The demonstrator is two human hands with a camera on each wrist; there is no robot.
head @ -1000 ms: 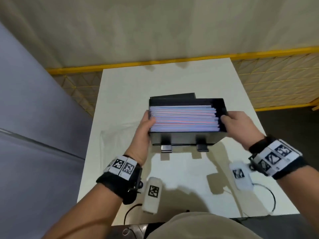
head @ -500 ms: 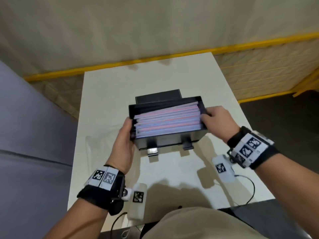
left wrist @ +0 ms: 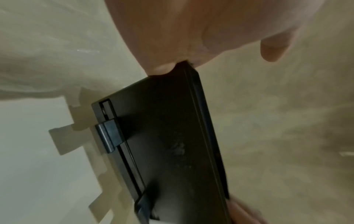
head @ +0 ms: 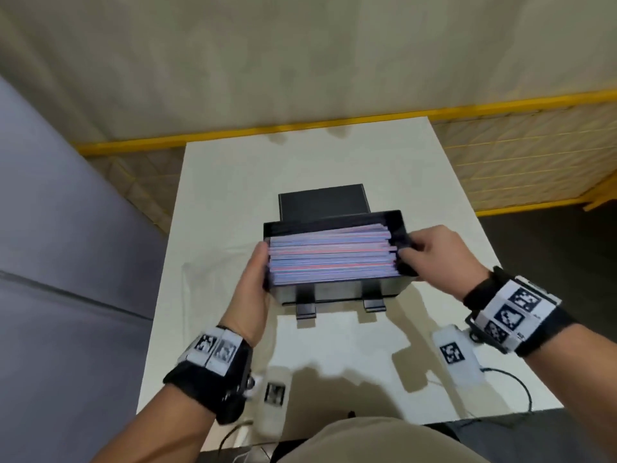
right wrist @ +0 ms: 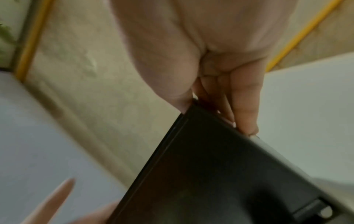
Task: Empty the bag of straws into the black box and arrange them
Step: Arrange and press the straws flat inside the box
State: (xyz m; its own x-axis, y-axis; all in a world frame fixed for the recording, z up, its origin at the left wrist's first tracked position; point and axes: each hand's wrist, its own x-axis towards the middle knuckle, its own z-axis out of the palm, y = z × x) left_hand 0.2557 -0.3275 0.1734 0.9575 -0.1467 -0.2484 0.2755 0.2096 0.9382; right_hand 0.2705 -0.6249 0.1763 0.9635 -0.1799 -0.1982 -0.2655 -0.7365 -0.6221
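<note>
Nearest, the left hand [head: 251,289] and right hand [head: 437,259] each grip one end of the black box [head: 337,289], fingers curled over its short walls, holding it tilted above the white counter [head: 233,202]. The box is rigid, matte and rectangular, with two flat clasp tabs hanging from its near wall. Between the hands, the straws [head: 334,259] fill it: slim pink and lilac-wrapped sticks stacked lengthwise in neat level rows. Beyond them its lid [head: 322,202] stands open.
</note>
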